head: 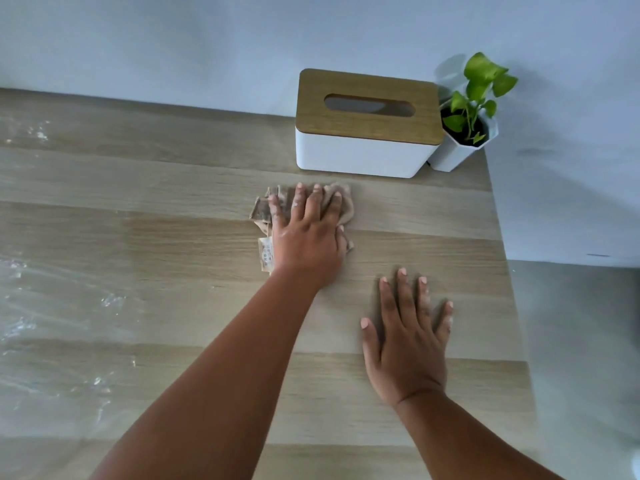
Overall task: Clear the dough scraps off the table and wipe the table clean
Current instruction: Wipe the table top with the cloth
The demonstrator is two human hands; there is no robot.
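The left hand (306,233) lies flat with straight fingers on a crumpled brown cloth (332,202), pressing it onto the wooden table (173,237) near the far right corner. The right hand (407,341) rests flat and spread on the table by the right edge. A tissue box (363,147) and a small plant (467,126) stand in that corner. White smears (62,306) streak the left side.

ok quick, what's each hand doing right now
Left hand: open, fingers straight, pressing the cloth on the table.
Right hand: open, flat on the table.
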